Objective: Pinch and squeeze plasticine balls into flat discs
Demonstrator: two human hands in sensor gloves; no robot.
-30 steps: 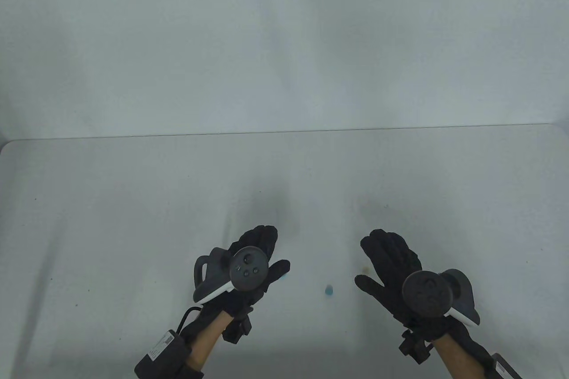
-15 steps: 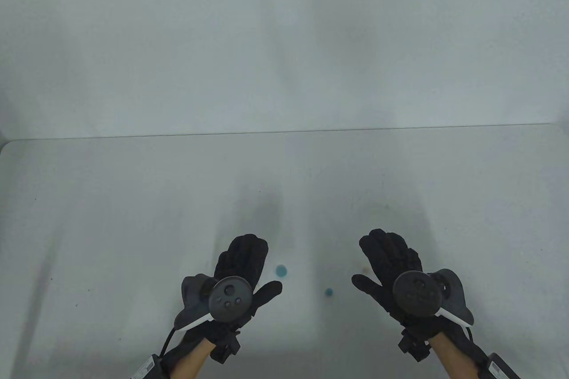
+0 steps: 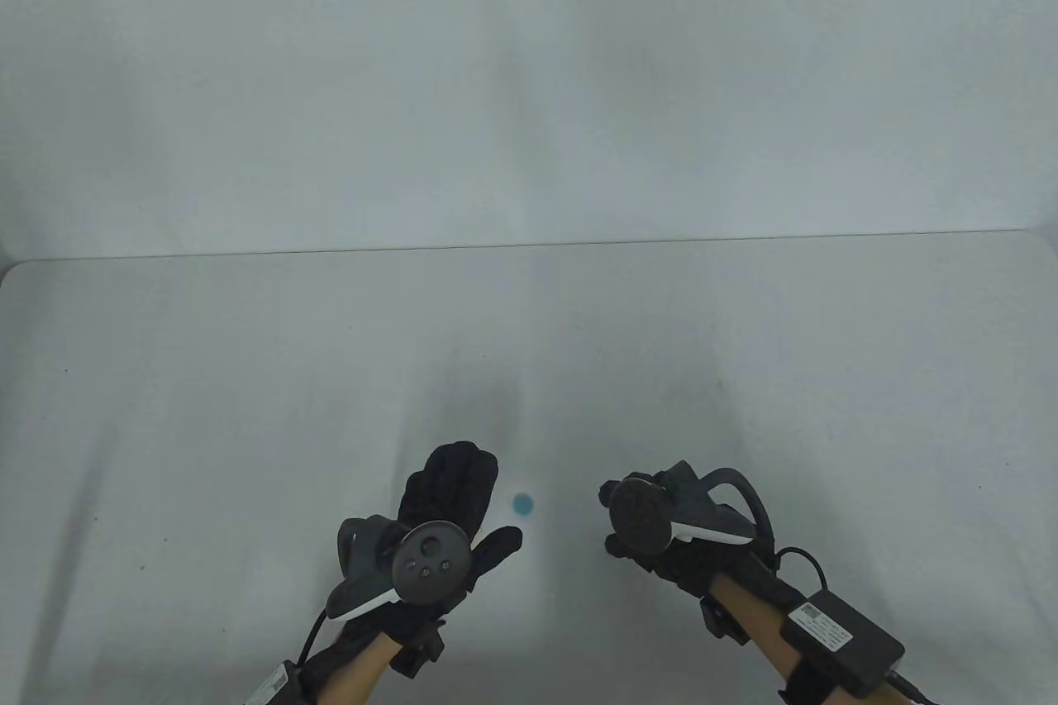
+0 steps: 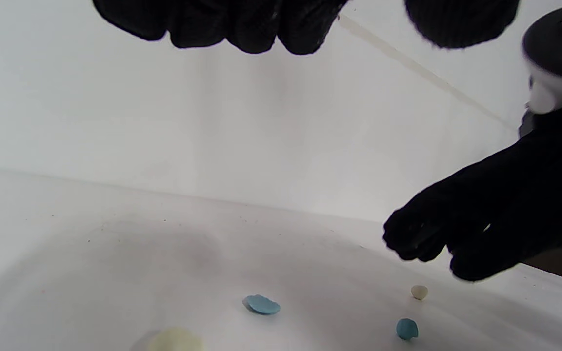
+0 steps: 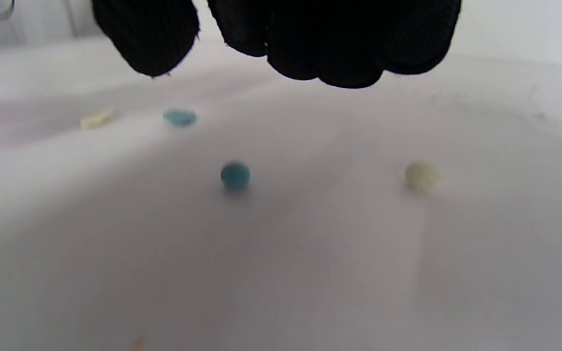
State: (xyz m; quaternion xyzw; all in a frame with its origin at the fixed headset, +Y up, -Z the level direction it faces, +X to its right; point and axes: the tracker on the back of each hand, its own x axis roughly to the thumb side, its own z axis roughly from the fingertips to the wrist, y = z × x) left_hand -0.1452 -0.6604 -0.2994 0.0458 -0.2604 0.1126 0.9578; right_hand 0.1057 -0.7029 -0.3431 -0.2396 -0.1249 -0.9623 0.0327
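Observation:
A flattened blue disc [image 3: 522, 503] lies on the white table, just right of my left hand [image 3: 479, 507], which is open and empty with fingers spread. In the left wrist view the blue disc [image 4: 261, 304] lies near a small blue ball [image 4: 407, 329], a cream ball [image 4: 419, 292] and a cream disc [image 4: 173, 340]. My right hand [image 3: 616, 519] hovers over the balls, fingers hanging down, holding nothing. It hides both balls in the table view. The right wrist view shows the blue ball [image 5: 235, 175] and cream ball [image 5: 421, 176] below its fingertips [image 5: 330, 53].
The white table [image 3: 248, 374] ends at a back edge against a white wall. A cream disc [image 5: 96, 118] and the blue disc [image 5: 180, 117] lie side by side at the left of the right wrist view. A cable and box hang off the right forearm [image 3: 839, 639].
My left hand drew back toward me, uncovering the flat blue disc. My right hand swung left and turned over the blue ball, which it now hides in the table view.

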